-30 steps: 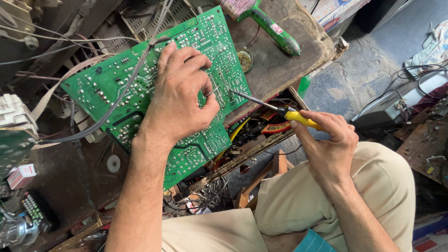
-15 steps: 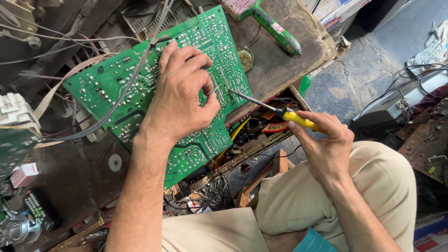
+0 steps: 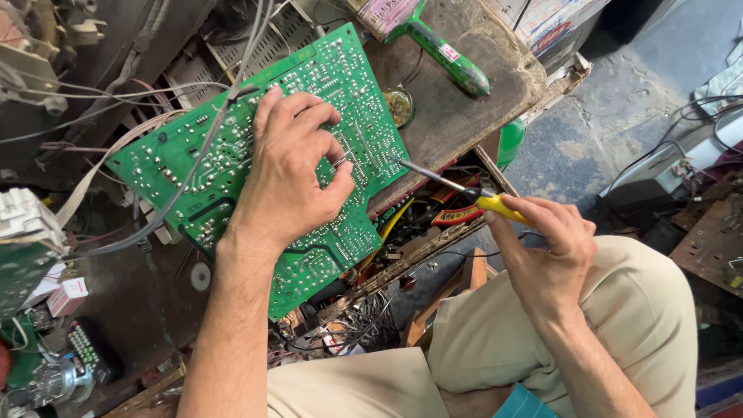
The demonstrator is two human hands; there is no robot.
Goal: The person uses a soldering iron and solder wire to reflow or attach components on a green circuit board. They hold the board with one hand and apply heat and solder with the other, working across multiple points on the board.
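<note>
- head view, looking down: green circuit board (image 3: 325,77) lies solder side up, tilted across the left edge of a dark, worn bench (image 3: 457,116), partly overhanging cluttered parts below.
- left hand (image 3: 290,182) rests palm down on the middle of the board, fingers curled, thumb and forefinger pressed together; they appear to pinch a small metal piece, but it is too small to confirm.
- right hand (image 3: 546,251) is closed in a pencil grip around the yellow handle of a soldering iron (image 3: 457,188); its thin metal tip points left and sits just beside the board's right edge, near the left thumb.
- grey wires (image 3: 193,166) cross the board's left half and run under the left wrist.
- small round tin (image 3: 399,104) stands on the bench, touching or just beside the board's upper right edge.
- green-handled tool (image 3: 445,58) lies further back on the bench, apart from both hands.
- beige trousers (image 3: 627,325) visible beneath the right forearm.
</note>
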